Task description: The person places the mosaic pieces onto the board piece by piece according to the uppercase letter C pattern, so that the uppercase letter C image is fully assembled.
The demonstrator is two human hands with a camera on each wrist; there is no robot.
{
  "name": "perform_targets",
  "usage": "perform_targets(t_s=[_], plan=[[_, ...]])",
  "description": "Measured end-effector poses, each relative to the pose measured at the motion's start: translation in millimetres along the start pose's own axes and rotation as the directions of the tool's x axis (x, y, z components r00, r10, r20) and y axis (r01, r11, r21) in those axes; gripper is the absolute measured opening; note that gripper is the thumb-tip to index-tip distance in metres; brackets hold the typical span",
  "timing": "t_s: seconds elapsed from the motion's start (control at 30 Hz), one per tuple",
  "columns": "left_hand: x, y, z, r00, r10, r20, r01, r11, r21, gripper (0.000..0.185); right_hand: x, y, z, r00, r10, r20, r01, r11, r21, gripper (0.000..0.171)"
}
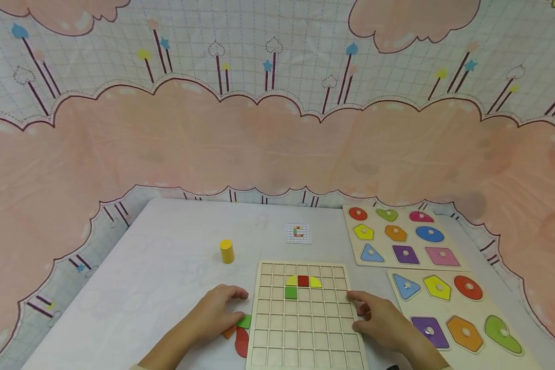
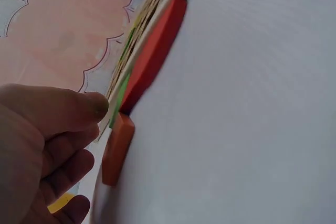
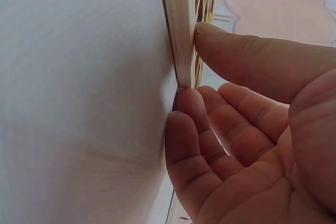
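- The grid board (image 1: pixel 305 318) lies on the table (image 1: pixel 166 267), near its front edge
- The right hand (image 1: pixel 384 321) pinches the board's right edge, thumb on top
- The left hand (image 1: pixel 217 313), fingers relaxed, rests over the green tile (image 1: pixel 244 321) and orange tile (image 1: pixel 229 332) beside the board's left edge

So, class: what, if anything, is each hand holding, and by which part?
The right hand pinches the grid board by its right edge. The left hand rests on loose pieces beside the board's left edge, gripping nothing visibly.

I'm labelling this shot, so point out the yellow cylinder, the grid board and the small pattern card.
yellow cylinder (image 1: pixel 226 251): head view, middle of its side.
grid board (image 1: pixel 305 329): head view, bare cells near its centre.
pattern card (image 1: pixel 298 233): head view, centre of the card.
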State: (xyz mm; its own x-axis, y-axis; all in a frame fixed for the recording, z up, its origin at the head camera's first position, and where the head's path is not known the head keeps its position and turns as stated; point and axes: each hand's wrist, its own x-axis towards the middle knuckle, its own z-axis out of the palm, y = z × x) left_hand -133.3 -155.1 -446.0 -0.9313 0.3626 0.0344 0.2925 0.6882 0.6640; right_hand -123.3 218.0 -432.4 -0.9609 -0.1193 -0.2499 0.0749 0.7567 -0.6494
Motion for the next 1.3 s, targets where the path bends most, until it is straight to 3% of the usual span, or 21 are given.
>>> perform_targets(t_s=[0.4, 0.8, 1.3], plan=[[-14.6, -7.8, -3.7, 0.999, 0.042, 0.022, -0.043, 0.999, 0.027, 0.028, -1.1, -1.7, -0.8, 1.0, -0.004, 0.001, 0.004, 1.0, 0.007, 0.062], [-17.1, -6.8, -3.8, 0.996, 0.07, 0.054, -0.07, 0.998, -0.008, 0.025, -1.0, -2.6, -1.2, 1.0, -0.009, -0.006, 0.009, 1.0, -0.003, 0.062], [-13.3, -7.7, 1.6, 1.0, 0.025, 0.013, -0.025, 0.999, 0.025, 0.019, -1.8, -0.8, -0.9, 1.0, -0.018, -0.006, 0.018, 1.0, 0.005, 0.061]])
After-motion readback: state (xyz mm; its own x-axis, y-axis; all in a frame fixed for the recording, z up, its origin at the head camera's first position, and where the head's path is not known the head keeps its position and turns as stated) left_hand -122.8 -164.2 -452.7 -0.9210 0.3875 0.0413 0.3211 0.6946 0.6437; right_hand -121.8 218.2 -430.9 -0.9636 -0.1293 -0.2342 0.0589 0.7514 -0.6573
